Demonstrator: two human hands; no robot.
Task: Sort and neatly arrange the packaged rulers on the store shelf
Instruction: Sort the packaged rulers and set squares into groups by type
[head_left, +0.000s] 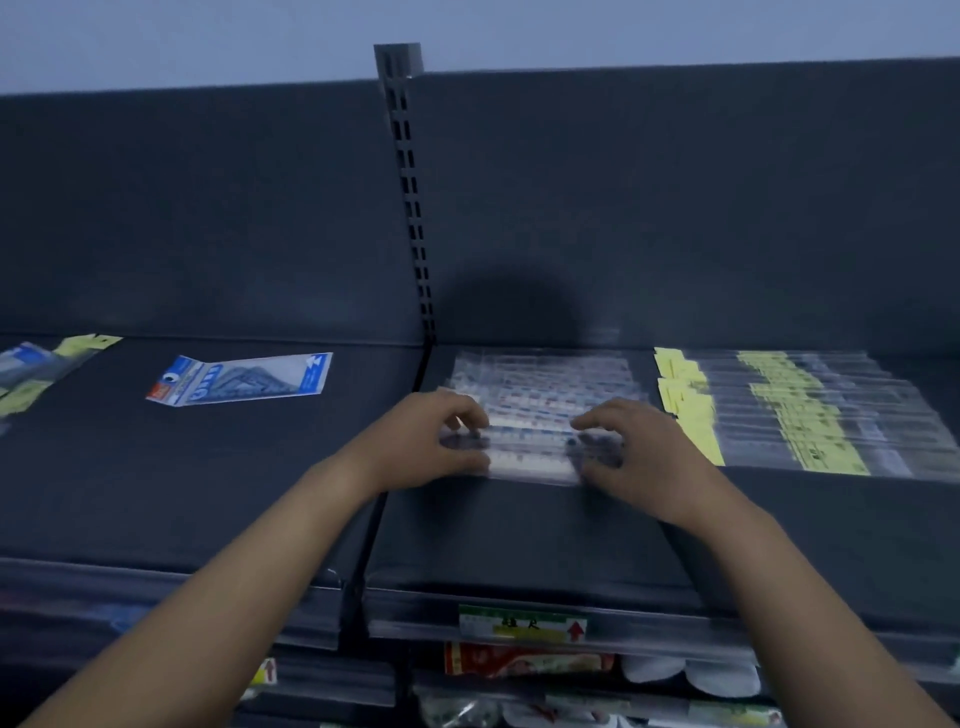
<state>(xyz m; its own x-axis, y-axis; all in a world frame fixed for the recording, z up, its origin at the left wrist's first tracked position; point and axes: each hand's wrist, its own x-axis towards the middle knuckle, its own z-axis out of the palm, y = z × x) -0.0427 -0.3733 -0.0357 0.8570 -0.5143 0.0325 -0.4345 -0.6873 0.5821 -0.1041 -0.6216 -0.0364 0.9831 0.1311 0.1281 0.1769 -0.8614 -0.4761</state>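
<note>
A row of clear-packaged rulers (540, 395) lies flat on the dark shelf (519, 535), overlapping from back to front. My left hand (431, 441) grips the left end of the front packs and my right hand (628, 447) grips the right end, fingers curled over the plastic. To the right lies a second fanned row of ruler packs with yellow labels (800, 415). A blue set-square pack (244, 379) rests alone on the left shelf section.
More blue and yellow packs (41, 374) sit at the far left edge. A slotted upright (410, 192) divides the back panel. A price label (522, 623) hangs on the shelf's front rail, with packaged goods (524, 662) on the shelf below.
</note>
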